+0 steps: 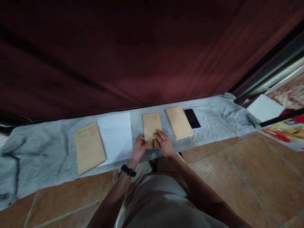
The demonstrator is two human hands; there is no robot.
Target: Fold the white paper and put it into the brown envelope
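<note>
A brown paper envelope (150, 123) with a small reddish mark near its top lies on the grey cloth in front of me. My left hand (139, 147) is closed on its lower left corner, thumb and fingers pinching the edge. From the right, my right hand (165, 145) grips the envelope's lower right side, with bent fingers resting on top of the paper. Part of the lower edge is hidden by my fingers. To the right sits a stack of brown envelopes (179, 122). White paper sheets (115, 136) lie to the left, with another brown envelope (89, 148) overlapping their left edge.
A dark-screened phone (192, 118) lies beside the stack. The grey cloth (47, 152) covers a long narrow surface, with a dark red curtain (152, 63) hanging behind it. Tiled floor (220, 171) shows below. Printed packaging (287, 129) and a white sheet (266, 107) are at far right.
</note>
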